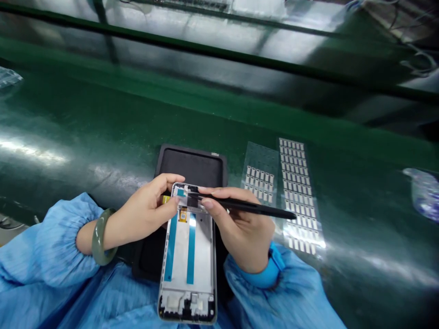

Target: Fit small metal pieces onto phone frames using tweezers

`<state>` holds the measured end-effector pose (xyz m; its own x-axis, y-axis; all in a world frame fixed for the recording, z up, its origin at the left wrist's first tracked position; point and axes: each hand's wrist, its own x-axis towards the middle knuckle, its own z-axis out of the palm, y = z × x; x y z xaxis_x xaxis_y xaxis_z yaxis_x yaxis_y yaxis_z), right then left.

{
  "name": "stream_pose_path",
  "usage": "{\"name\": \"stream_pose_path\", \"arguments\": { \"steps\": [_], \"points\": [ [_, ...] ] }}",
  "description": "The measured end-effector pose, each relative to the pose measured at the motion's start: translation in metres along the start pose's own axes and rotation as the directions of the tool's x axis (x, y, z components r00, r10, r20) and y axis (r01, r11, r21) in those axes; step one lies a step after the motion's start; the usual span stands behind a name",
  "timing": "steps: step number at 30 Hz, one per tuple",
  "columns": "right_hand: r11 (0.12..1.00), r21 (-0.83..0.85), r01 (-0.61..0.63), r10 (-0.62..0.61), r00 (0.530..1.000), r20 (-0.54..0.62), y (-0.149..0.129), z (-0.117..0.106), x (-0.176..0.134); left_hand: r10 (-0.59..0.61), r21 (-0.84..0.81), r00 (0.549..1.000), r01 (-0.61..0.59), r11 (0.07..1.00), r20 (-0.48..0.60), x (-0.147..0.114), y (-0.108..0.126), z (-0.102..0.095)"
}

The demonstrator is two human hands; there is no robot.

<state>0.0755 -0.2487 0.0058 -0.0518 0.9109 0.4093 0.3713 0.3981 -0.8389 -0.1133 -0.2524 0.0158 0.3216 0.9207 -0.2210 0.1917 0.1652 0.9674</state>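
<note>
An opened phone frame (202, 256) with blue tape strips and an orange flex connector (183, 215) lies tilted toward me over a black tray (192, 164). My left hand (151, 205) grips its upper left edge, thumb on the inner face and fingers at the side. Between the thumb and fingers of my right hand (243, 228) are black tweezers (250, 206), their tips over the upper part of the frame. Whether the tips pinch a small part there cannot be made out.
Right of the tray lie two clear sheets, a shorter one (262, 157) and a longer one (297, 183), carrying rows of small pale pieces. A plastic bag (425, 194) sits at the far right. A raised ledge (212, 50) runs along the back of the green bench (103, 114).
</note>
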Motion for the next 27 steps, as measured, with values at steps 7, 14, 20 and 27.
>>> {"name": "stream_pose_path", "arguments": {
  "steps": [7,14,20,27],
  "points": [
    [0.999,0.035,-0.040,0.040,0.999,-0.022,-0.002,-0.003,0.000,-0.065,-0.127,0.996,0.072,0.989,0.061,0.000,0.003,-0.002],
    [0.960,0.243,-0.135,0.213,0.920,-0.330,0.001,-0.004,0.002,-0.244,-0.292,0.965,0.263,0.919,0.099,0.001,0.013,-0.002],
    [0.944,0.293,-0.150,0.257,0.892,-0.371,0.002,-0.004,0.003,-0.275,-0.340,0.954,0.301,0.891,0.121,0.002,0.013,-0.001],
    [0.959,0.248,-0.139,0.221,0.914,-0.341,0.002,-0.003,0.003,-0.164,-0.232,0.984,0.177,0.957,0.074,0.002,0.007,-0.001]
  ]
}}
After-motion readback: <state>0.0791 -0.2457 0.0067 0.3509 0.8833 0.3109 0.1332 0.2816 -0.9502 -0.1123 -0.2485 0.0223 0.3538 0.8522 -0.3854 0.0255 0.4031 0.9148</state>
